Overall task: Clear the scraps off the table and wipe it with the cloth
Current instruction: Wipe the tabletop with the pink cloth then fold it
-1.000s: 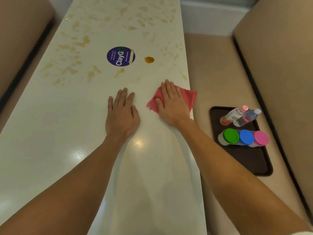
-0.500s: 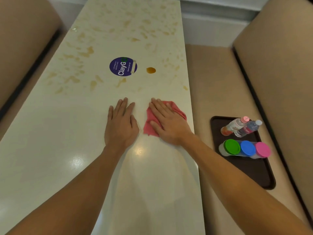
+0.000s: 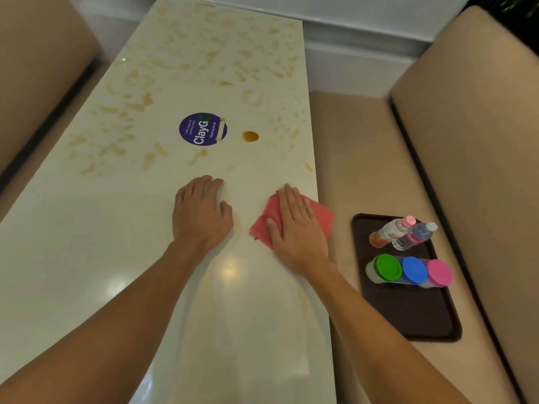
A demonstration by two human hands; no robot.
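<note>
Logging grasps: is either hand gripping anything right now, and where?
Nothing is gripped. The right hand presses flat on the middle of the red fabric cloth; the left hand rests on the pale glossy table.

Round purple sticker (image 3: 202, 129) on table (image 3: 87, 228) — "ClayGo", "Clean as you go"; bottle labels illegible.
</note>
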